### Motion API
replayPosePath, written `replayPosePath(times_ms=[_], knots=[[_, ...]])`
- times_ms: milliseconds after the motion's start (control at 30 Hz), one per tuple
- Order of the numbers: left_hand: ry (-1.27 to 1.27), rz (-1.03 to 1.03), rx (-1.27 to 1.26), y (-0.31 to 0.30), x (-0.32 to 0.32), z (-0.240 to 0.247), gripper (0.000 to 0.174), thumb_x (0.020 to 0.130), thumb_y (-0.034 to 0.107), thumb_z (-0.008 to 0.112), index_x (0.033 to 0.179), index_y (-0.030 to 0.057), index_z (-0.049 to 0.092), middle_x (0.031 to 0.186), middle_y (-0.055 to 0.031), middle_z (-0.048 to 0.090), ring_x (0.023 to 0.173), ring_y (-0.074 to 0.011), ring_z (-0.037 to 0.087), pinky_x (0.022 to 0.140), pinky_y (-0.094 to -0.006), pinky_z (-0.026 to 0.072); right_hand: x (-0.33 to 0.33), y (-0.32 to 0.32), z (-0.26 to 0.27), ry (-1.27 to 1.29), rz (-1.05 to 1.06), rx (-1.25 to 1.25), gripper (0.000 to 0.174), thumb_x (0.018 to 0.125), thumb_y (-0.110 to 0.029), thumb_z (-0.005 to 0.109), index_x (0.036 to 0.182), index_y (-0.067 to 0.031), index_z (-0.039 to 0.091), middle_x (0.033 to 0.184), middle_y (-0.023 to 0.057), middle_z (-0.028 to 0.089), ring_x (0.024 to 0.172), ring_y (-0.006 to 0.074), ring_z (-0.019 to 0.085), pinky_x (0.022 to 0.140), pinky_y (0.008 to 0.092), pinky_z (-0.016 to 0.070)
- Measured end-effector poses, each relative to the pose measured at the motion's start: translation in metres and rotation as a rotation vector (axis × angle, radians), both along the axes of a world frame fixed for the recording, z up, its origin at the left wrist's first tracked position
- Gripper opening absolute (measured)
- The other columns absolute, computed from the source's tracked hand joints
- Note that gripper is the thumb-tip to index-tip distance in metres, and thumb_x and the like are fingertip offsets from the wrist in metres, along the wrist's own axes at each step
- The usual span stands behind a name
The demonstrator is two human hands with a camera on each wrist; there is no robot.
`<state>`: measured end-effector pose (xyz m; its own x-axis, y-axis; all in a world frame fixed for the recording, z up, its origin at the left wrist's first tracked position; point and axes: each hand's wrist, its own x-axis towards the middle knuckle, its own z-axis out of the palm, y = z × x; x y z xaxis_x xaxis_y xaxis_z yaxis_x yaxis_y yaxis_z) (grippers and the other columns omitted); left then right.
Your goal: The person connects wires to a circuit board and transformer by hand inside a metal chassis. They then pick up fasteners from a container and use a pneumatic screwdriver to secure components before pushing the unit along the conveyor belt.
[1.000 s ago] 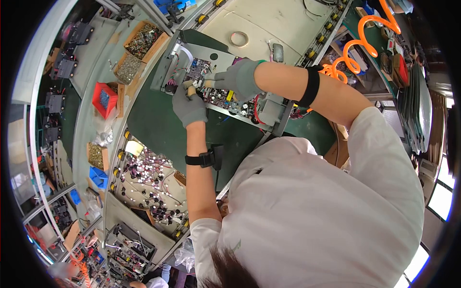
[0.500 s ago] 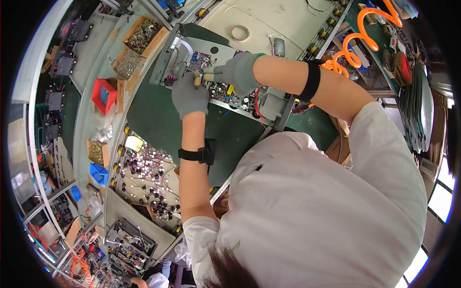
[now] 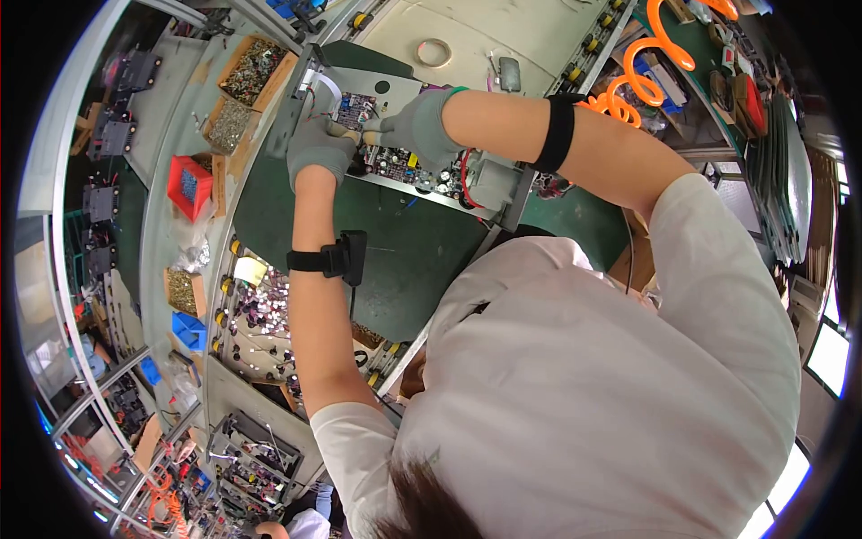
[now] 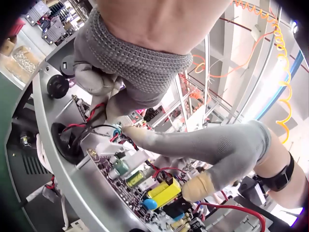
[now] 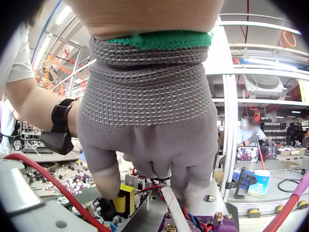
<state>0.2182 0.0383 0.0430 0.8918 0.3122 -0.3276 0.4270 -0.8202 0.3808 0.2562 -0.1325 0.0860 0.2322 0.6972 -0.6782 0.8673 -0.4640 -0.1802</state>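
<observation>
Both hands wear grey gloves with cream fingertips and work over a circuit board (image 4: 137, 186) in a grey metal chassis (image 3: 485, 208). In the left wrist view my left hand (image 4: 128, 72) has its fingers curled, pinching red and black wires (image 4: 96, 112) beside a round black part (image 4: 67, 142) on the chassis wall. My right hand (image 3: 420, 128) reaches over the board from the other side. Its straight index finger (image 4: 159, 142) touches the wires at a white connector, while its thumb (image 4: 198, 187) is spread apart near a yellow transformer (image 4: 166, 194). The right hand's other fingertips are partly hidden.
Boxes of small hardware (image 3: 256, 72) and a red bin (image 3: 190, 187) stand along the left. A pile of wired parts (image 3: 260, 310) lies near the left forearm. Behind the chassis is a tape roll (image 3: 434, 53); an orange coiled hose (image 3: 660, 40) hangs at right.
My left hand has moved up and left toward the chassis's left end, its forearm swinging left. The right hand stays over the board with its index finger extended. The head view has shifted slightly.
</observation>
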Motion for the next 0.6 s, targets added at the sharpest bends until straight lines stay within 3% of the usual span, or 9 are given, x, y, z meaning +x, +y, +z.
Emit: replayPosePath(times_ms=[100,167,300,367,433,500,533,600], knots=[[0.090,-0.046,0.049,0.001,0.011,0.005,0.026,0.066,0.025,0.073,0.085,0.0075,0.070,0.088,-0.0114,0.069,0.081,-0.0255,0.066,0.075,-0.0332,0.0501,0.002,-0.001,-0.003,0.018,0.012,-0.014,0.090,0.071,-0.022,0.055,0.147,-0.0221,0.006,0.152,0.0042,0.012,0.120,0.0294,0.046,0.094,0.0468,0.0442],[0.095,-0.048,0.055,-0.003,0.011,0.009,0.028,0.066,0.026,0.073,0.087,0.0073,0.070,0.089,-0.0118,0.068,0.083,-0.0260,0.066,0.076,-0.0335,0.0501,0.003,0.000,-0.008,-0.028,0.008,0.006,0.091,0.069,-0.016,0.057,0.147,-0.0221,0.009,0.152,-0.0018,0.013,0.098,0.0279,0.060,0.080,0.0411,0.0510],[0.046,-0.052,0.190,-0.016,0.012,0.007,0.033,0.066,0.026,0.072,0.093,0.0073,0.068,0.093,-0.0129,0.067,0.087,-0.0266,0.065,0.078,-0.0340,0.0501,0.001,0.006,0.000,-0.067,-0.006,-0.045,0.092,0.069,-0.017,0.057,0.147,-0.0238,0.008,0.149,0.0009,0.022,0.098,0.0278,0.059,0.080,0.0416,0.0507],[0.023,-0.054,0.231,-0.024,0.012,0.004,0.036,0.066,0.026,0.072,0.096,0.0066,0.067,0.094,-0.0130,0.067,0.087,-0.0264,0.065,0.078,-0.0345,0.0502,0.008,0.008,0.003,0.066,-0.021,-0.157,0.091,0.070,-0.019,0.057,0.147,-0.0245,0.008,0.144,0.0038,0.033,0.104,0.0265,0.056,0.082,0.0408,0.0504],[0.002,-0.054,0.274,-0.021,0.013,-0.003,0.039,0.066,0.026,0.073,0.099,0.0058,0.065,0.094,-0.0130,0.067,0.088,-0.0262,0.065,0.078,-0.0350,0.0503,0.014,0.004,-0.015,0.094,-0.042,-0.146,0.091,0.070,-0.020,0.057,0.147,-0.0243,0.007,0.142,0.0048,0.036,0.109,0.0262,0.053,0.085,0.0419,0.0492],[0.019,-0.011,-0.071,0.000,0.017,-0.026,0.040,0.069,0.024,0.073,0.102,0.0036,0.063,0.092,-0.0114,0.067,0.084,-0.0233,0.065,0.076,-0.0340,0.0503,0.019,0.004,-0.026,0.061,-0.033,-0.142,0.087,0.071,-0.023,0.057,0.146,-0.0231,0.013,0.141,0.0038,0.037,0.122,0.0261,0.042,0.095,0.0457,0.0429],[0.022,-0.008,-0.067,0.010,0.012,-0.036,0.040,0.069,0.024,0.073,0.102,0.0036,0.063,0.092,-0.0114,0.067,0.084,-0.0233,0.065,0.076,-0.0340,0.0503,0.016,0.004,-0.030,0.064,-0.030,-0.139,0.087,0.071,-0.023,0.057,0.146,-0.0231,0.013,0.141,0.0038,0.037,0.122,0.0261,0.042,0.095,0.0457,0.0429],[0.088,0.111,-0.479,0.022,0.014,-0.040,0.036,0.070,0.021,0.073,0.098,0.0018,0.063,0.088,-0.0092,0.068,0.079,-0.0195,0.064,0.073,-0.0316,0.0499,0.018,0.001,-0.028,0.059,-0.056,-0.084,0.080,0.072,-0.025,0.056,0.144,-0.0219,0.022,0.142,0.0026,0.035,0.125,0.0267,0.038,0.101,0.0475,0.0375]])
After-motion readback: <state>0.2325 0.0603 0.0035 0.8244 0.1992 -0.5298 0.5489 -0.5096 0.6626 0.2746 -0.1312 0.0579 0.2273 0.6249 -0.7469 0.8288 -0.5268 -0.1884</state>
